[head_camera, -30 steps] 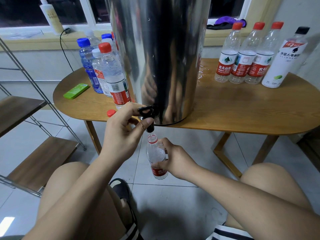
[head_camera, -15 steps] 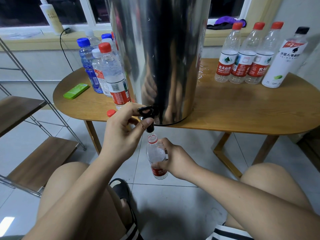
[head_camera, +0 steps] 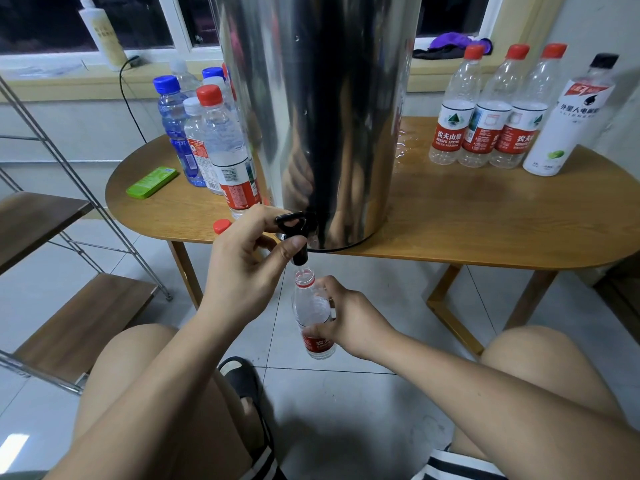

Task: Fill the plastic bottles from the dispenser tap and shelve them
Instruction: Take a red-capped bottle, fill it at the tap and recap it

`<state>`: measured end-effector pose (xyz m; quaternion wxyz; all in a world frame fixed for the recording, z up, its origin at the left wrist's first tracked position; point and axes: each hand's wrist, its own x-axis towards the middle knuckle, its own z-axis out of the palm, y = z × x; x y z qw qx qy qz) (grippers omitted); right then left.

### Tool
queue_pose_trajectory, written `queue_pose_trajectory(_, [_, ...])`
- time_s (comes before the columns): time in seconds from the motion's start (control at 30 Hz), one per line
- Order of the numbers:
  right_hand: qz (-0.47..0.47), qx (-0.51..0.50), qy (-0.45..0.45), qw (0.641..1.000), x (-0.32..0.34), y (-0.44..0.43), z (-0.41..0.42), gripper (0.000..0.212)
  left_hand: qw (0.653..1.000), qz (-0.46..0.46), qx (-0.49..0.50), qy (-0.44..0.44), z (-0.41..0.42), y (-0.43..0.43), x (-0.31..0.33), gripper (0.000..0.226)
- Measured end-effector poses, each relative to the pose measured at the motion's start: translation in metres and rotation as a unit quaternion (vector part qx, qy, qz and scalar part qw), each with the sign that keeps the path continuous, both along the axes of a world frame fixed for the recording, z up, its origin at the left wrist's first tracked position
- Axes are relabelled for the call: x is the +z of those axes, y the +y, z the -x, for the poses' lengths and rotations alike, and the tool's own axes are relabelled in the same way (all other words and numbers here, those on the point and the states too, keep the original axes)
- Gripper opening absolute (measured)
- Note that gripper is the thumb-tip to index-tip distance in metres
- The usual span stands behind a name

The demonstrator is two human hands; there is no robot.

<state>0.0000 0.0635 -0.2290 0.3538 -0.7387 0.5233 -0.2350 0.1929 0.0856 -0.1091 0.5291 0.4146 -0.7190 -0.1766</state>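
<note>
Plastic bottle (head_camera: 313, 317) is being held upright, uncapped, its mouth directly under the black tap (head_camera: 294, 233) of the steel dispenser (head_camera: 322, 116). The left hand (head_camera: 242, 268) is pinching the tap lever between thumb and fingers; the right hand (head_camera: 349, 320) is gripping the bottle's body

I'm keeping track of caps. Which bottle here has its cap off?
The bottle that the right hand holds under the tap: its neck is open, while the other bottles standing on the table all wear caps.
</note>
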Motion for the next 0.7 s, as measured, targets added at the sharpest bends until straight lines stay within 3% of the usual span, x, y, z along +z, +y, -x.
queue_pose_trajectory(0.7, [0.001,0.003,-0.002,1.000,-0.0002,-0.0006,0.0002,0.075,1.000,0.015,0.014,-0.016,0.0009,0.0033,0.0034,0.016])
